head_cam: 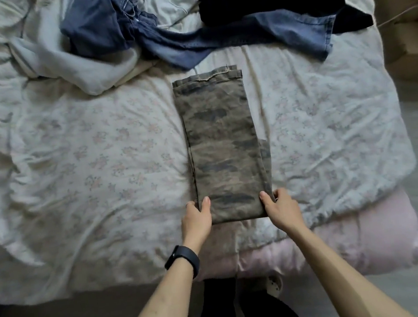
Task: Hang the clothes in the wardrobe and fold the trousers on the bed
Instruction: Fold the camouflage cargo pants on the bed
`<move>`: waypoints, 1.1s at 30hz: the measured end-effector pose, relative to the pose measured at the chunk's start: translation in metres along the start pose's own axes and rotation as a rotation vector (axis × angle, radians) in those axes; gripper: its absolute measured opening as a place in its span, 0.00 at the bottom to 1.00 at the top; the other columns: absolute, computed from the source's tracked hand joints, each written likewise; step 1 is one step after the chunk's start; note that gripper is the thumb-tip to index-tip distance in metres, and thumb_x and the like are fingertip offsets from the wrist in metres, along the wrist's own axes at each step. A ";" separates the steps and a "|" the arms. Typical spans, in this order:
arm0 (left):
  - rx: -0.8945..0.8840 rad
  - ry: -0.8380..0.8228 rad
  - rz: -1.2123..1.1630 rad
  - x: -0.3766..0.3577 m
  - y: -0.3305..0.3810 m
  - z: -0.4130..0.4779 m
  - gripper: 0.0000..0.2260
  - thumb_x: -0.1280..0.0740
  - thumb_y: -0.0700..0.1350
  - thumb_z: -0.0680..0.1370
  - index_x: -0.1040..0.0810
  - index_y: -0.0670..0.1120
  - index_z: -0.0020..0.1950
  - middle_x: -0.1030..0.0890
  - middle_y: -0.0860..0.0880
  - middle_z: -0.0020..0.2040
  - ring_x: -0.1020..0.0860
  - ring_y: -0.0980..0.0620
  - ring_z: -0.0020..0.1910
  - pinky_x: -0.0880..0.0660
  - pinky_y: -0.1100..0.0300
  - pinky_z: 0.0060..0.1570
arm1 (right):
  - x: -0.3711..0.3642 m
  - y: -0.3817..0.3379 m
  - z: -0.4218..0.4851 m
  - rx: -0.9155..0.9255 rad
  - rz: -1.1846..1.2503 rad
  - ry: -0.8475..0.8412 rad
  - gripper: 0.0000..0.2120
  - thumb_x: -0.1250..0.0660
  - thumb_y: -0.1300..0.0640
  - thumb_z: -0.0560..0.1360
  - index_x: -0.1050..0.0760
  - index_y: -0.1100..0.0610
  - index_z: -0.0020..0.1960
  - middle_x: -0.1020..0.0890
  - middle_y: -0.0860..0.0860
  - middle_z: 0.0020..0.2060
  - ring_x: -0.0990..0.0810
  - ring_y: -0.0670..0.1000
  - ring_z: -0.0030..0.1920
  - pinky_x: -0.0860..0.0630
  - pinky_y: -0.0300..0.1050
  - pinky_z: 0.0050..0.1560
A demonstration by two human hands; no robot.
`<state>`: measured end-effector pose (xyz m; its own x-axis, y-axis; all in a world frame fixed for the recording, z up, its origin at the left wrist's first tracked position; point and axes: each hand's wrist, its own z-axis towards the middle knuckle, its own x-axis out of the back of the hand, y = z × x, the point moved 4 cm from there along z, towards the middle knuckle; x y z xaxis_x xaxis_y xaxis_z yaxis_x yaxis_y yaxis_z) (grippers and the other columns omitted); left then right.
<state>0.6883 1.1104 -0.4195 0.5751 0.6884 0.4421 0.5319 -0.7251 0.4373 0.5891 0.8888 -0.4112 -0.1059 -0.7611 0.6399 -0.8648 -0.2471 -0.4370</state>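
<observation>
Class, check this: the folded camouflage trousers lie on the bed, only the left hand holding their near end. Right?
No: the head view shows both the left hand and right hand holding the near end of the camouflage trousers on the bed.

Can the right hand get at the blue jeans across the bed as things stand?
Probably, with a stretch: only bare duvet lies between the right hand and the blue jeans, but it grips the camouflage trousers and must let go.

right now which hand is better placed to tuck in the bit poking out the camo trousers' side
Likely the right hand: it grips the camouflage trousers on the edge where the flap pokes out; the left hand holds the opposite edge.
</observation>
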 end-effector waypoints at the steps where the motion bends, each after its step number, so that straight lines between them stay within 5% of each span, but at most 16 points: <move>1: 0.015 0.003 -0.016 -0.010 -0.014 -0.016 0.33 0.43 0.64 0.82 0.39 0.43 0.78 0.31 0.43 0.75 0.30 0.41 0.71 0.30 0.53 0.60 | 0.001 0.017 -0.013 -0.017 -0.004 -0.022 0.18 0.39 0.41 0.81 0.29 0.57 0.49 0.22 0.51 0.42 0.24 0.58 0.46 0.33 0.51 0.42; 9: 0.155 -0.012 -0.042 -0.078 -0.125 -0.102 0.32 0.42 0.66 0.80 0.36 0.46 0.76 0.29 0.43 0.72 0.30 0.41 0.70 0.34 0.55 0.54 | -0.018 0.142 -0.092 -0.157 -0.006 -0.144 0.20 0.37 0.41 0.81 0.27 0.59 0.54 0.18 0.60 0.56 0.22 0.63 0.60 0.29 0.51 0.54; 12: 0.068 0.049 -0.014 -0.083 -0.128 -0.110 0.26 0.41 0.64 0.81 0.35 0.49 0.72 0.26 0.44 0.69 0.27 0.43 0.65 0.29 0.52 0.57 | -0.017 0.156 -0.094 -0.108 -0.066 -0.108 0.21 0.36 0.42 0.80 0.28 0.60 0.58 0.19 0.61 0.58 0.22 0.64 0.61 0.27 0.54 0.58; 17: -0.545 0.426 0.472 -0.078 -0.082 -0.104 0.31 0.39 0.57 0.82 0.43 0.49 0.82 0.40 0.46 0.80 0.42 0.46 0.79 0.42 0.46 0.75 | -0.013 0.109 -0.079 0.418 -0.395 0.255 0.30 0.36 0.47 0.80 0.34 0.63 0.75 0.34 0.63 0.75 0.35 0.63 0.74 0.37 0.58 0.73; 21: -0.715 0.324 0.799 -0.094 -0.037 -0.048 0.31 0.47 0.57 0.84 0.59 0.54 0.82 0.61 0.53 0.82 0.61 0.52 0.81 0.64 0.43 0.76 | -0.040 0.044 -0.037 0.833 -0.567 0.266 0.32 0.43 0.47 0.81 0.45 0.54 0.82 0.48 0.55 0.82 0.50 0.55 0.81 0.46 0.61 0.78; 24: -0.651 0.251 1.062 -0.087 -0.038 0.011 0.28 0.55 0.60 0.85 0.69 0.57 0.78 0.66 0.55 0.81 0.62 0.52 0.81 0.66 0.39 0.74 | -0.044 0.041 0.030 0.775 -0.763 0.199 0.31 0.48 0.42 0.84 0.51 0.49 0.83 0.54 0.48 0.82 0.57 0.49 0.81 0.56 0.65 0.78; 28: -0.545 0.256 1.103 -0.066 -0.035 0.045 0.28 0.58 0.60 0.84 0.65 0.53 0.81 0.62 0.57 0.82 0.60 0.51 0.81 0.64 0.38 0.75 | -0.046 0.053 0.069 0.581 -0.786 0.201 0.32 0.53 0.39 0.83 0.55 0.50 0.83 0.57 0.45 0.82 0.63 0.48 0.81 0.65 0.66 0.77; 33: -0.636 0.244 1.006 -0.064 -0.065 -0.011 0.32 0.51 0.60 0.84 0.56 0.47 0.83 0.56 0.46 0.83 0.56 0.47 0.82 0.54 0.39 0.78 | -0.046 0.098 -0.003 0.573 -0.650 0.240 0.37 0.44 0.42 0.80 0.49 0.59 0.82 0.52 0.56 0.82 0.58 0.54 0.82 0.54 0.67 0.78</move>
<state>0.6100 1.1133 -0.4672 0.3867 -0.1430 0.9110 -0.5239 -0.8471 0.0894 0.5074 0.9016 -0.4816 0.1642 -0.2366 0.9576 -0.4189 -0.8956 -0.1494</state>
